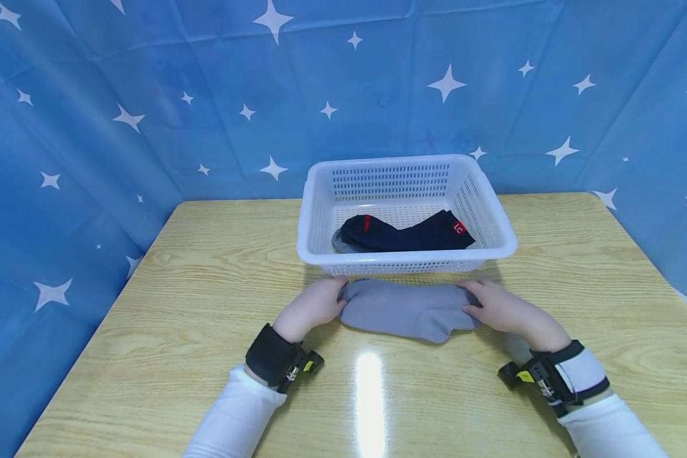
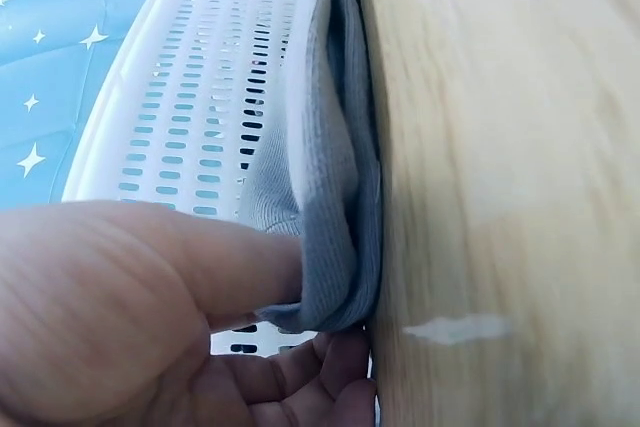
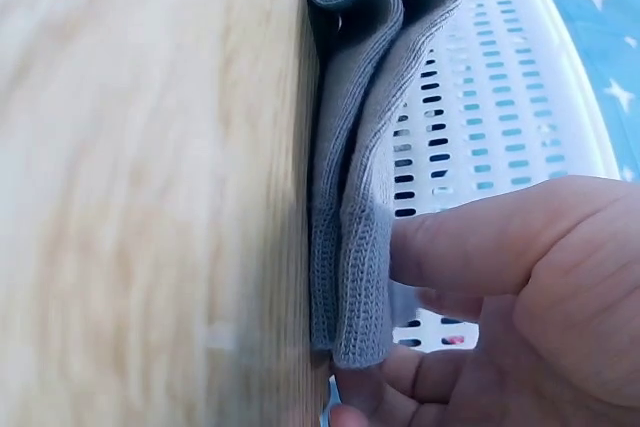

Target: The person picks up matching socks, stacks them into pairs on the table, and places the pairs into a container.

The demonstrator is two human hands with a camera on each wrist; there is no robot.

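Note:
A pair of grey socks, one on top of the other, lies flat across the wooden table just in front of the white basket. My left hand pinches their left end, thumb on top and fingers curled at the edge. At the right end, my right hand grips the ribbed cuffs, its thumb over the upper layer and fingertips tucked near the table. Two layers show at that end in the right wrist view. In the left wrist view the grey fabric hides part of the thumb tip.
Behind the socks stands the white perforated basket. Inside lie dark navy socks with red marks, partly over a grey piece of fabric. A blue curtain with white stars hangs along the table's far edge.

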